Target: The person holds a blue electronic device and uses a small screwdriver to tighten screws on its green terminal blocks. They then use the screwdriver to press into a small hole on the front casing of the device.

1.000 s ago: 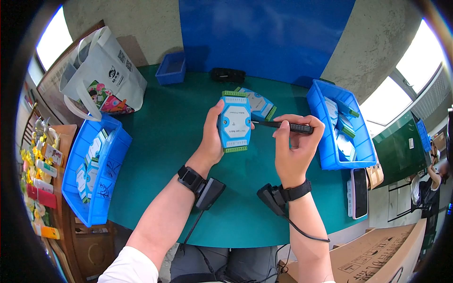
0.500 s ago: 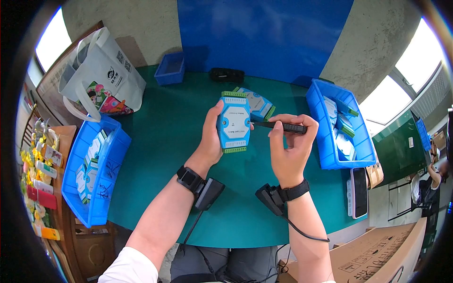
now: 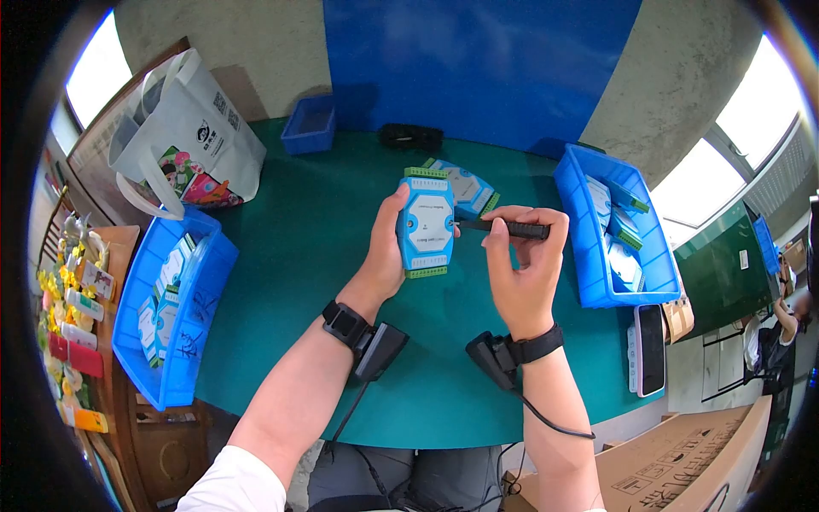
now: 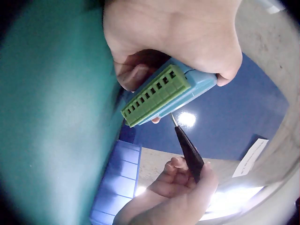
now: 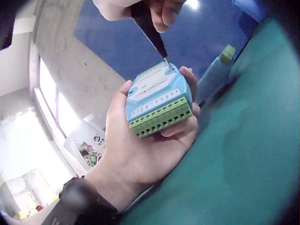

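Note:
My left hand point(image 3: 383, 247) grips a blue and white electronic module point(image 3: 427, 224) by its edges, above the table. Green terminal blocks point(image 5: 161, 117) run along both ends of the module. In my right hand point(image 3: 527, 273) is a black screwdriver point(image 3: 520, 229), pinched between thumb and fingers. Its thin metal tip sits at the round screw hole point(image 5: 169, 71) near one edge of the module's labelled face. Behind the held module, a second module point(image 3: 469, 189) lies on the green table point(image 3: 324, 196).
Blue bins with several modules stand at left point(image 3: 198, 333) and right point(image 3: 589, 282). At the back are a small blue tray point(image 3: 309, 141) and a black object point(image 3: 410, 136). A white bag point(image 3: 205, 136) stands back left; a phone point(image 3: 651, 350) lies near the right edge.
My right hand and the screwdriver handle have moved slightly left, toward the module, and the fingers have shifted on the handle. The left hand still holds the module in nearly the same place.

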`<state>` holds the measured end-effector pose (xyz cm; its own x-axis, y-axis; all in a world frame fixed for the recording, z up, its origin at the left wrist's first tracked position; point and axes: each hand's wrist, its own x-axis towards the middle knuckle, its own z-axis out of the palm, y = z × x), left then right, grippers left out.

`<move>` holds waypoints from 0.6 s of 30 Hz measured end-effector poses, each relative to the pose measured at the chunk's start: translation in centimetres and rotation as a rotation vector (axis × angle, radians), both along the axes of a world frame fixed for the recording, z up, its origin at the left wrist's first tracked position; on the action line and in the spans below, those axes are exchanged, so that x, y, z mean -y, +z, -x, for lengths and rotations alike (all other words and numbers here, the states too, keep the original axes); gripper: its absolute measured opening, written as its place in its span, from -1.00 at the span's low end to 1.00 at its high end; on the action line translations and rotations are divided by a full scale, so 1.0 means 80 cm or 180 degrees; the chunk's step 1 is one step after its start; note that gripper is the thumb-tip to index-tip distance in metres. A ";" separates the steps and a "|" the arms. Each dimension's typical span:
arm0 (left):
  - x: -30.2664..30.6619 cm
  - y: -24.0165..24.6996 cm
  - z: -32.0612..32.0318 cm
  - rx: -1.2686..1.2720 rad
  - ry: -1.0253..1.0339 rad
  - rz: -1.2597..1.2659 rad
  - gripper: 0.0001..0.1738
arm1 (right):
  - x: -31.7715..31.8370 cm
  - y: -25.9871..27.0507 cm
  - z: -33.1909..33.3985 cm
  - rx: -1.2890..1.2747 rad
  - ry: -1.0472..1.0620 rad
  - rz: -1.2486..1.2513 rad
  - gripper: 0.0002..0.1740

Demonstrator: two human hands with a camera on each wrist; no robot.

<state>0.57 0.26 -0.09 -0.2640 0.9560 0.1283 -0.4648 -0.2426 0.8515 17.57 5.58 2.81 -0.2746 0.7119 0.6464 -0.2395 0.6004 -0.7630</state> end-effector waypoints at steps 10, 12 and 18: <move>0.001 0.002 -0.001 -0.0070 -0.0010 -0.0007 -0.19 | -0.005 0.009 -0.007 0.0109 0.0196 0.0311 -0.71; 0.001 0.002 0.000 -0.0066 0.0006 -0.0010 -0.18 | -0.007 0.008 -0.005 0.0037 0.0200 0.0399 -0.71; 0.001 0.002 0.000 -0.0047 0.0042 0.0054 -0.18 | -0.008 0.004 -0.003 -0.0040 0.0182 0.0454 -0.70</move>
